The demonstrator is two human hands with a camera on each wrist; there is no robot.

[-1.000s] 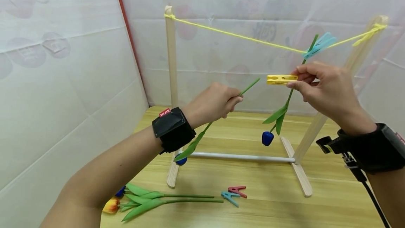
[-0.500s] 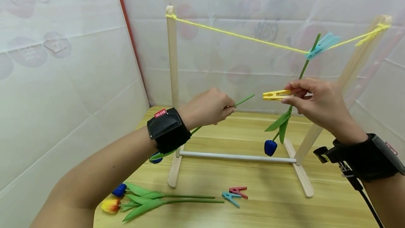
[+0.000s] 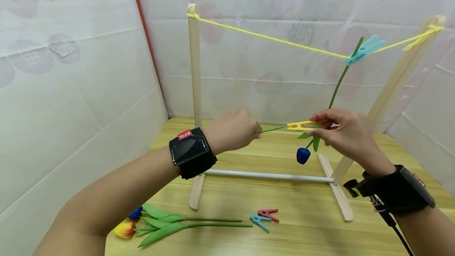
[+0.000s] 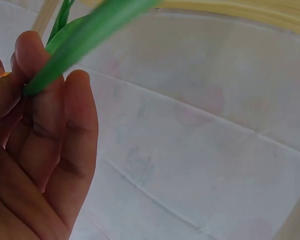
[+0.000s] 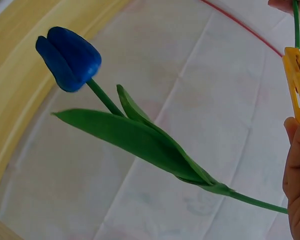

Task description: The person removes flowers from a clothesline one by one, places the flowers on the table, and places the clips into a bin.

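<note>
Here, above the wooden surface (image 3: 355, 240), your left hand (image 3: 232, 129) pinches a green tulip stem (image 3: 273, 128) while your right hand (image 3: 343, 131) grips the yellow clothespin (image 3: 300, 125) against the stem's tip, below the yellow string (image 3: 270, 38).

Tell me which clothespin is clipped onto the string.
The light blue clothespin, pinning a tulip stem to the yellow string. The yellow one is in the right hand; two others lie on the table.
</note>
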